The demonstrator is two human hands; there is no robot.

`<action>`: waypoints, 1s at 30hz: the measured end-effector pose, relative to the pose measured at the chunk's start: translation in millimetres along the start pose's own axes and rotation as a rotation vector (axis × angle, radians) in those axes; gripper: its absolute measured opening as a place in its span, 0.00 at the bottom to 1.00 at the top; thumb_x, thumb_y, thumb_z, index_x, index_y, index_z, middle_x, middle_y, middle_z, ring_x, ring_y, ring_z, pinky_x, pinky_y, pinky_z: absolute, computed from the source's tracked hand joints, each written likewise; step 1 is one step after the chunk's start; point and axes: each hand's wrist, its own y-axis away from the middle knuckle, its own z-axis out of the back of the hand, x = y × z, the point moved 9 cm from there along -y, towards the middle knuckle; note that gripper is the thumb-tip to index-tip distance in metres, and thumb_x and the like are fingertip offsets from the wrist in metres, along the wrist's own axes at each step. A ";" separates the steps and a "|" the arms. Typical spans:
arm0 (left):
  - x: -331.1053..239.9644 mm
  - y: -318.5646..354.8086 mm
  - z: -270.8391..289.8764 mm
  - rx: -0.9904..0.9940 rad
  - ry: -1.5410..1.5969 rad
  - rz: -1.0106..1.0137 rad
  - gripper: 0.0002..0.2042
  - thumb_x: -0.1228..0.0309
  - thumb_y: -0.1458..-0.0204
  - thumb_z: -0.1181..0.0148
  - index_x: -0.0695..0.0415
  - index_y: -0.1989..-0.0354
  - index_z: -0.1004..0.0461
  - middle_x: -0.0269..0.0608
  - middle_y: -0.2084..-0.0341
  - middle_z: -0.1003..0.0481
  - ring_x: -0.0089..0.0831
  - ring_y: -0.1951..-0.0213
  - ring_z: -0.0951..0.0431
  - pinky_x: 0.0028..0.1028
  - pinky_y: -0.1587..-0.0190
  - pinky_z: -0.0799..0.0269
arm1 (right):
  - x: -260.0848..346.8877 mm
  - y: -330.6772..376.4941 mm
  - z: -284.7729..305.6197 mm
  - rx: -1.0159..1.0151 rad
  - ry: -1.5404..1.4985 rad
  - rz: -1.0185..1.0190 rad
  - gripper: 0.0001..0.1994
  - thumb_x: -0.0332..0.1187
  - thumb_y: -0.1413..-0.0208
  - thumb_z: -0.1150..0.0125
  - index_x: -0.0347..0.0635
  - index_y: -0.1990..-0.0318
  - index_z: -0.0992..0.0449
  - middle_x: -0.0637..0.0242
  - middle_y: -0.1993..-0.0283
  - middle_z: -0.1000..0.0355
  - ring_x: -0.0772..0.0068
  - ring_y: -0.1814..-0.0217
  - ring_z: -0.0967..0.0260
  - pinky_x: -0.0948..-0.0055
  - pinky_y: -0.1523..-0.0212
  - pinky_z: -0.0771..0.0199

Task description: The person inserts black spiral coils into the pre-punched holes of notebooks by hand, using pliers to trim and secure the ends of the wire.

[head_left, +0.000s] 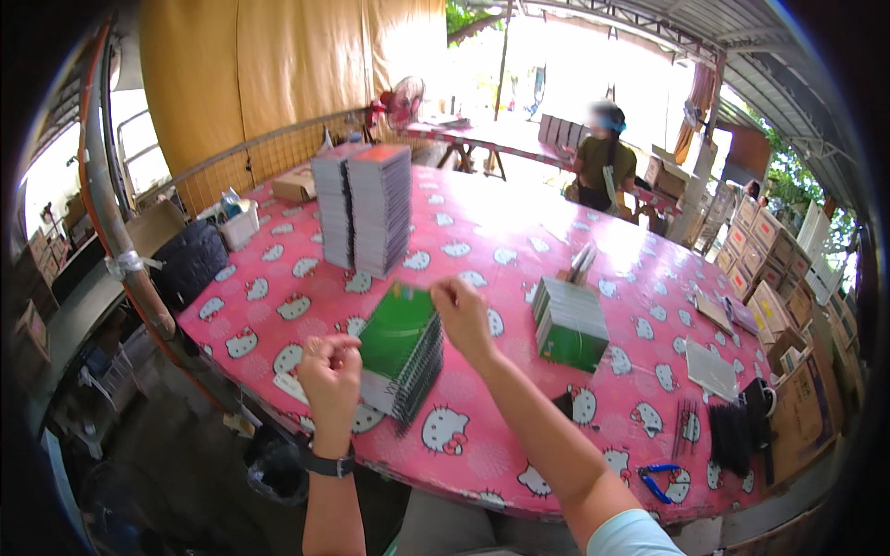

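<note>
A green-covered spiral notebook (397,326) lies on top of a short stack of spiral notebooks (378,393) near the table's front left, their black wire bindings facing right. My left hand (331,372), with a dark watch on its wrist, is closed at the cover's left edge, thumb and forefinger pinched there. At the far right corner of the same cover, my right hand (465,320) is pinched too. Right of it stands a block of notebooks or cards (568,320) with a green front face. Beyond my hands rise two tall notebook stacks (378,213), side by side.
A pink patterned cloth (519,408) covers the table. Blue-handled pliers (657,484), black binding wires (732,437) and a clear sheet (711,369) lie at the right. A metal post (125,213) stands left. A person (604,162) sits across; cartons (751,241) are piled at right.
</note>
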 end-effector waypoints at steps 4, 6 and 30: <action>7.5 0.2 -12.8 -0.176 0.123 -0.129 0.12 0.67 0.42 0.48 0.64 0.60 0.25 0.44 0.56 0.28 0.28 0.54 0.31 0.30 0.49 0.37 | -35.5 8.3 -21.2 -0.114 -0.366 -0.019 0.08 0.32 0.41 0.46 0.36 0.63 0.25 0.71 0.67 0.27 0.82 0.67 0.35 0.79 0.64 0.34; 35.3 1.4 -31.9 -0.190 0.541 0.071 0.17 0.63 0.39 0.51 0.66 0.57 0.25 0.44 0.55 0.26 0.29 0.53 0.29 0.28 0.48 0.36 | -52.8 18.5 -35.7 -0.100 -0.597 -0.180 0.08 0.32 0.40 0.47 0.36 0.62 0.25 0.70 0.65 0.27 0.83 0.64 0.35 0.80 0.62 0.34; -108.8 113.3 -90.6 0.122 0.430 -0.300 0.19 0.70 0.51 0.38 0.63 0.52 0.32 0.49 0.48 0.34 0.38 0.46 0.35 0.36 0.43 0.41 | -65.7 58.4 206.6 0.024 0.838 0.044 0.04 0.29 0.57 0.37 0.44 0.72 0.25 0.63 0.67 0.26 0.58 0.58 0.29 0.60 0.56 0.31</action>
